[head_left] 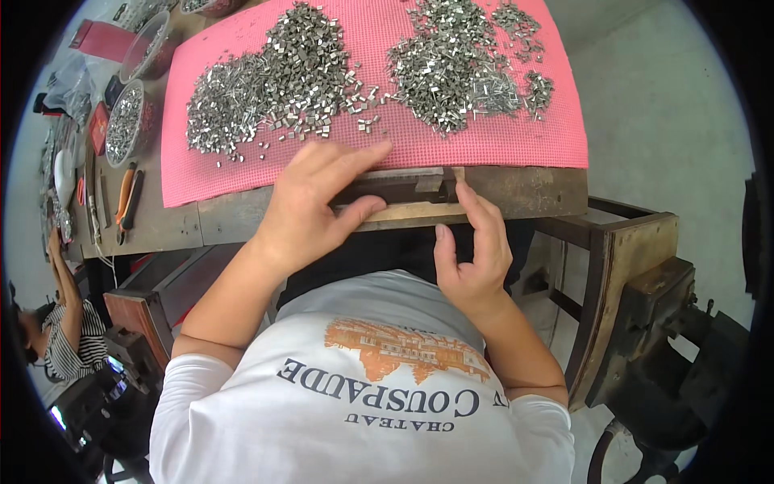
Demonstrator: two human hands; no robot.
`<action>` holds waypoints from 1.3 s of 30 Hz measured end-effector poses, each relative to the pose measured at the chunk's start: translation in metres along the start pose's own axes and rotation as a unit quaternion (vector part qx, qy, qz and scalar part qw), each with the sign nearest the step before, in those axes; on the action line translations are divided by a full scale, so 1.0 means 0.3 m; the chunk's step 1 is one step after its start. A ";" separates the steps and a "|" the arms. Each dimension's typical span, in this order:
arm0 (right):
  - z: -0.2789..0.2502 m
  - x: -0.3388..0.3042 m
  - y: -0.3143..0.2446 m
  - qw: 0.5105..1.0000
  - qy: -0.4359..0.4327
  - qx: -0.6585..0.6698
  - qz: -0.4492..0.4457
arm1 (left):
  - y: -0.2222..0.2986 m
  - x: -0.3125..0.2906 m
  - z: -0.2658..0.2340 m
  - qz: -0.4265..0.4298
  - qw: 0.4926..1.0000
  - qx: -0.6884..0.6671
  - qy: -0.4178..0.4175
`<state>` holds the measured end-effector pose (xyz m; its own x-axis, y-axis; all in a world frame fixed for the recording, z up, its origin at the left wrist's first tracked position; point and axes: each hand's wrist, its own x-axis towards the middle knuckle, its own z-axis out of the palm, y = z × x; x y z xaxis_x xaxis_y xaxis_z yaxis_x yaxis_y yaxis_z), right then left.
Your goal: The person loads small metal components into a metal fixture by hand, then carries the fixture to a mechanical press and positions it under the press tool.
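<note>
A long narrow fixture with a dark slot [389, 191] and pale strips along it lies at the table's near edge. My left hand [310, 194] spans its left part, index finger stretched over the far side and thumb along the near side, with a gap between them. Whether the palm presses on it is hidden. At the fixture's right end, a small grey metal piece [428, 185] sits in the slot. My right hand [480, 254] is beside that end, its index fingertip at the end and its thumb apart below, nothing visible between them.
A pink mat [282, 165] bears heaps of small metal pieces [302, 60] and more heaps [439, 73] to the right. Orange-handled pliers [126, 198] and a tub of metal parts [127, 121] are at left. A machine [645, 323] stands at right; another person [68, 335] is at far left.
</note>
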<state>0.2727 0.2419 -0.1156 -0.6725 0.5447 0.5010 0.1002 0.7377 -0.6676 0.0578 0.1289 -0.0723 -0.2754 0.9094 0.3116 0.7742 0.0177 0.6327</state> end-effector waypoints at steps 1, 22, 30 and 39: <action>0.000 -0.002 0.002 1.000 0.001 -0.001 -0.002 | 0.006 -0.005 -0.006 0.004 1.000 0.017 -0.018; -0.168 0.249 0.216 0.978 0.106 -0.176 0.021 | -0.056 0.146 -0.035 0.030 0.986 0.160 0.040; -0.193 0.302 0.292 0.965 0.079 -0.247 0.021 | -0.044 0.180 -0.013 0.096 0.963 0.251 0.023; -0.228 0.293 0.238 0.980 0.087 -0.079 0.160 | -0.055 0.193 -0.020 0.138 0.969 0.201 -0.040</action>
<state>0.2709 0.3696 -0.0816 -0.4545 0.8082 0.3745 0.4077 0.5626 -0.7192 0.0255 0.1787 -0.0605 0.0053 0.9315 0.3638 0.9759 -0.0842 0.2015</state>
